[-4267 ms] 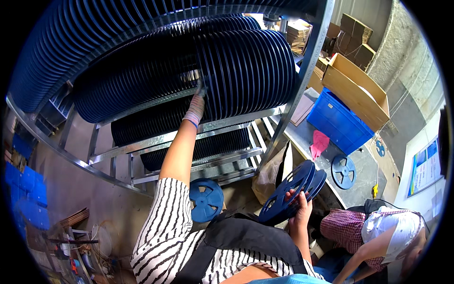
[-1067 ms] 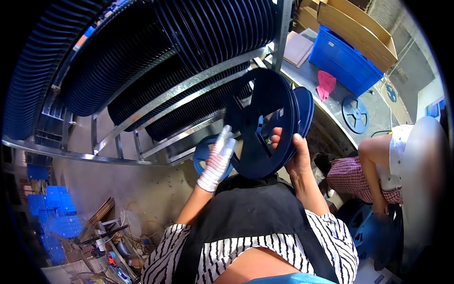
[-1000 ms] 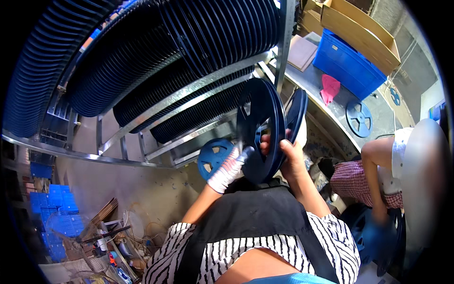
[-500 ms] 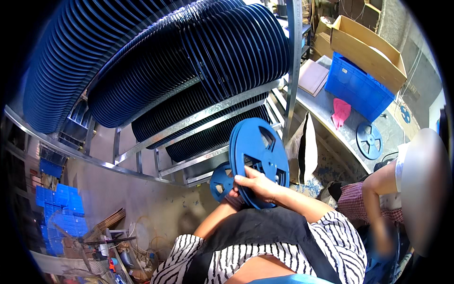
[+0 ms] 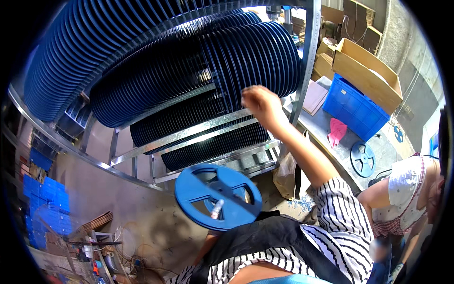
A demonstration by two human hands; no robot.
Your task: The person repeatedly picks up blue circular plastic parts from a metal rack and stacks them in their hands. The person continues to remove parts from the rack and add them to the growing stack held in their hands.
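Observation:
A blue plastic reel (image 5: 189, 189), with cut-out windows and a round hub, is held low in front of my body, tilted nearly flat. My left hand (image 5: 217, 209) grips it from below; a finger shows through one window, and the rest is hidden. Another blue part shows through the windows, partly covered. My right hand (image 5: 263, 105) is raised at the lower right edge of a row of dark blue discs (image 5: 257, 59) on the metal rack. Its fingers are curled, and whatever may be between them cannot be made out.
The rack's metal post (image 5: 309, 52) stands right of my right hand. Beyond it, a table bears a blue crate (image 5: 354, 106), a cardboard box (image 5: 366, 66), a pink cloth (image 5: 336, 131) and another blue reel (image 5: 362, 159). A co-worker (image 5: 402, 189) is at the right.
My right hand has let go of the blue reel and moved up to the rack. The reel has come down to the left and tipped flatter in my left hand.

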